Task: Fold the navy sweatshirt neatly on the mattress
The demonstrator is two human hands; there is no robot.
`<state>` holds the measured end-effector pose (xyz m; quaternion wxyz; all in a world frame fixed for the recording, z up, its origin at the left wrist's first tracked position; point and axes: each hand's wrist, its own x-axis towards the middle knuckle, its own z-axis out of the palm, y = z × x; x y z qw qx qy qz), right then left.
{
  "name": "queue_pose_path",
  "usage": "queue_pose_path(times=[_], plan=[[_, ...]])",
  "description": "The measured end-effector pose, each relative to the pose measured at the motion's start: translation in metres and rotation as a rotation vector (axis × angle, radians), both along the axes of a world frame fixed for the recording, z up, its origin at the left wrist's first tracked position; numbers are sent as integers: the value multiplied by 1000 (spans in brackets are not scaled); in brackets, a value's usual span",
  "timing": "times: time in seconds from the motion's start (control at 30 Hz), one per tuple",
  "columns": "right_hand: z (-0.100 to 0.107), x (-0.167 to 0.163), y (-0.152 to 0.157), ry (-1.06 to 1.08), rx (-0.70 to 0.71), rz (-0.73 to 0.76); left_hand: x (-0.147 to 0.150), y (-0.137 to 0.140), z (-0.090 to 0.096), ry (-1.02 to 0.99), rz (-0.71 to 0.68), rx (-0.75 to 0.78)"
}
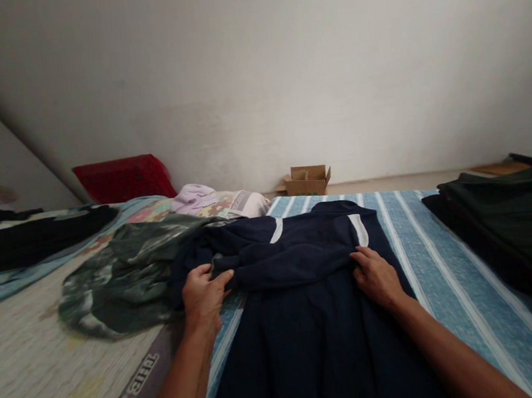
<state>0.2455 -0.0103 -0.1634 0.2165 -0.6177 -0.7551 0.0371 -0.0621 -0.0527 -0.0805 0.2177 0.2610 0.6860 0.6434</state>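
Navy long-sleeved top [319, 345] lay on the blue striped sheet [446, 256], one sleeve [282, 265] across its body; we judged both ends were held to keep it straight. Our left hand [207, 294] pinched the cuff [225, 263], nearly closed; our right hand [376, 277] pinched fabric beside the white band [358, 230].

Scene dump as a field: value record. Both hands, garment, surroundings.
left_hand: left hand grips the cuff
right_hand: right hand touches the sleeve near a white band
garment: navy garment, spread out, sleeve laid across it
surface: blue striped sheet
left_side: crumpled green patterned cloth
right_side: dark folded clothes
background: open cardboard box, red item by the wall
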Motion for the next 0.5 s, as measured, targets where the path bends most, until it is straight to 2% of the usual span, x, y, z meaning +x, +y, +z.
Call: queue_pose_path(times=[0.2, 0.33, 0.5], plan=[[0, -1, 0, -25, 19, -7, 0, -3, 2, -160, -130, -161], [3, -1, -2, -32, 21, -6, -3, 1, -3, -270, -95, -48], [4, -1, -2, -50, 17, 1, 1, 8, 7, -383, -79, 85]])
